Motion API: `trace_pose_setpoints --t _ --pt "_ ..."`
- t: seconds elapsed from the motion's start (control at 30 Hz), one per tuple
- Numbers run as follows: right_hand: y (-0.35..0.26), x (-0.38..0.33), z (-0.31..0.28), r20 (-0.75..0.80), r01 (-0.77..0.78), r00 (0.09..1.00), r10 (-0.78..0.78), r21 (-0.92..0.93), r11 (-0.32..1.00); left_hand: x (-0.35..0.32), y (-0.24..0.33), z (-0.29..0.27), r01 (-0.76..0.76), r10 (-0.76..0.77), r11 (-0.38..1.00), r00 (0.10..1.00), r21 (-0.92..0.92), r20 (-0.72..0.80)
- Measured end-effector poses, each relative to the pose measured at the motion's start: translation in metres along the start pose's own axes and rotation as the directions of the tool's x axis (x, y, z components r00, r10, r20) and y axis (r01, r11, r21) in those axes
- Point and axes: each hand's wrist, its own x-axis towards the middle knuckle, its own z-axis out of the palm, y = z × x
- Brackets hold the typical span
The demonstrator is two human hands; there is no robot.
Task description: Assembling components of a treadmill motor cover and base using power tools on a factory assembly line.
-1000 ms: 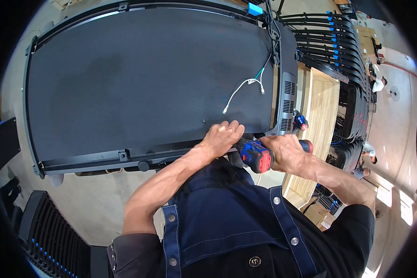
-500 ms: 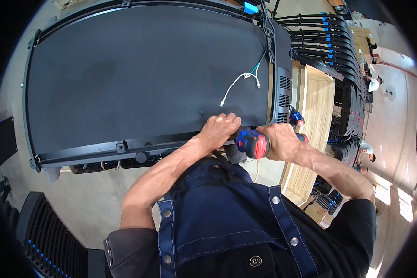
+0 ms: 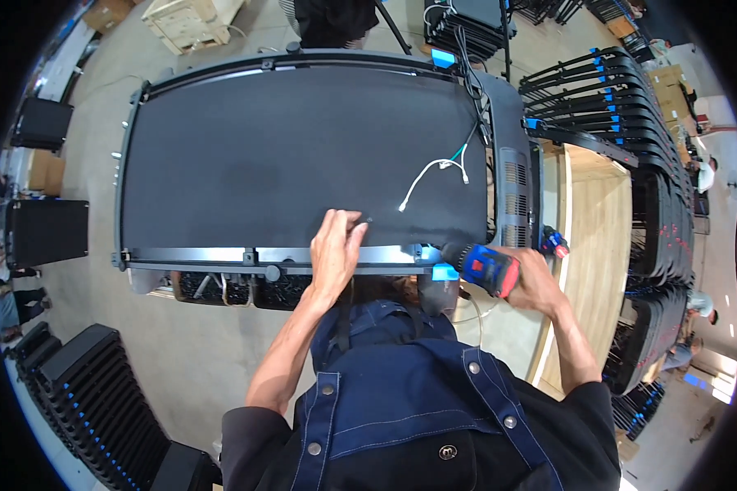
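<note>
A treadmill with a black belt deck (image 3: 303,155) lies across in front of me, its silver side rail (image 3: 336,254) nearest my body. My left hand (image 3: 334,252) is over the near edge of the belt, fingers stretched and thumb apart, with nothing seen in it. Just right of its fingertips, a small dark screw-like piece (image 3: 369,219) rests on the belt. At the right end of the rail, my right hand (image 3: 535,282) grips a blue and red cordless drill (image 3: 490,272). The drill's chuck points left toward the rail, beside a piece of blue tape (image 3: 444,272).
White-tipped cables (image 3: 422,174) lie on the belt's right part, next to the vented motor cover (image 3: 513,192). Beyond it stands an open wooden crate (image 3: 602,213), with a second blue and red tool (image 3: 555,242) near it. Stacked black frames (image 3: 590,98) stand right, more (image 3: 98,393) lower left.
My left hand has left the near rail beside the drill and moved left, its fingers opening over the belt. The drill has swung clear to the right. My view has shifted back, showing more floor.
</note>
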Motion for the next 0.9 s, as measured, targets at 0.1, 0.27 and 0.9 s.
trace_pose_setpoints --t 0.1,0.27,0.9 --pt "0.025 -0.026 0.027 -0.035 -0.069 0.996 0.077 0.201 0.977 0.009 -0.002 0.012 -0.035 0.043 0.994 0.996 -0.106 0.072" --pt "0.048 -0.06 0.053 -0.029 -0.174 0.978 0.206 0.428 0.887 0.026 0.0 0.022 -0.125 0.099 0.978 0.983 0.167 0.156" --pt "0.053 -0.077 0.1 0.026 -0.125 0.983 0.182 0.819 0.56 -0.071 0.036 0.069 0.672 -0.182 -0.281 0.663 -0.685 0.726"
